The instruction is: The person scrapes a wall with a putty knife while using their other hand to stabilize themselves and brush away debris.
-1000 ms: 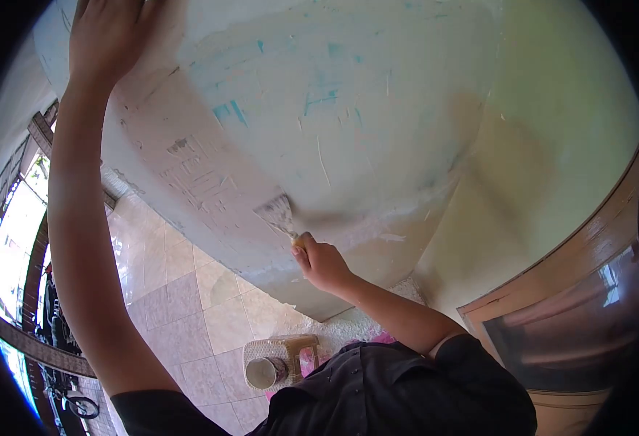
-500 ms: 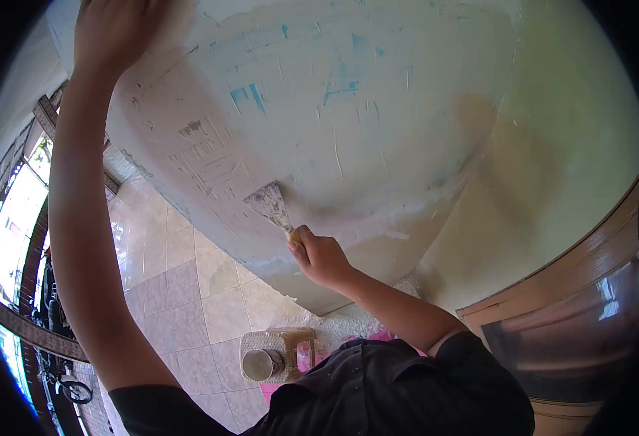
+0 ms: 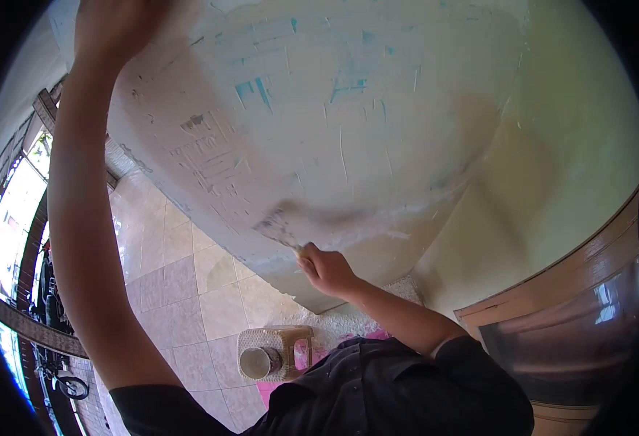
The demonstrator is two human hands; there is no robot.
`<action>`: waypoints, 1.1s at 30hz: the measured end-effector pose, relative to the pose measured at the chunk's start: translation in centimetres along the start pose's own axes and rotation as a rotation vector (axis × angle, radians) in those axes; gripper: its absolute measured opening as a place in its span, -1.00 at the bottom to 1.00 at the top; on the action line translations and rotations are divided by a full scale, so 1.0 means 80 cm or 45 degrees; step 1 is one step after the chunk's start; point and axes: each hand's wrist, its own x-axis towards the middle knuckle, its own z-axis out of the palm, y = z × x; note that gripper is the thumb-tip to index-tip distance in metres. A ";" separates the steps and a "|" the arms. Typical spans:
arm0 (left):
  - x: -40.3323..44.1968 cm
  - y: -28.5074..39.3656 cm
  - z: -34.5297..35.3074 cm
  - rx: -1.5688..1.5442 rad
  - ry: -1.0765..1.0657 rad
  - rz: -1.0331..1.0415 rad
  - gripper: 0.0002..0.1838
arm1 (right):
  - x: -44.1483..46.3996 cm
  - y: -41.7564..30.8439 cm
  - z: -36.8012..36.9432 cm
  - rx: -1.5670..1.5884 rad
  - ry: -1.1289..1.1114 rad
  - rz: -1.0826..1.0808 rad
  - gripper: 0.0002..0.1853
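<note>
My right hand is closed round the handle of a putty knife, whose wide, stained blade lies on or close to the wall; the blade is slightly blurred. The wall is pale, with bluish patches, scratches and a pinkish area at its left. My left hand is raised at the top left, near the wall. Its fingers are cut off by the frame's top edge and blurred.
Below, a woven-pattern stool bears a round container. White debris lies on the tiled floor by the wall's foot. A wood-framed piece stands at the right. A wheel shows outside at the left.
Over the last second the putty knife moved up the wall, then back down and slightly right with my right hand. The view has shifted slightly; my left hand stays raised.
</note>
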 end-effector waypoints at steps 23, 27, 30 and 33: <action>0.000 0.013 -0.015 0.038 -0.061 -0.079 -0.45 | -0.119 0.159 0.062 -0.013 0.038 0.420 -0.63; 0.003 0.018 -0.025 -0.008 -0.127 -0.124 -0.46 | -0.120 0.135 0.042 0.035 0.042 0.241 -0.71; 0.003 0.017 -0.022 -0.013 -0.108 -0.116 -0.47 | -0.033 0.051 -0.016 0.060 0.177 0.047 -0.73; 0.003 0.013 -0.021 -0.022 -0.105 -0.078 -0.48 | 0.010 0.036 -0.041 0.035 0.244 0.045 -0.73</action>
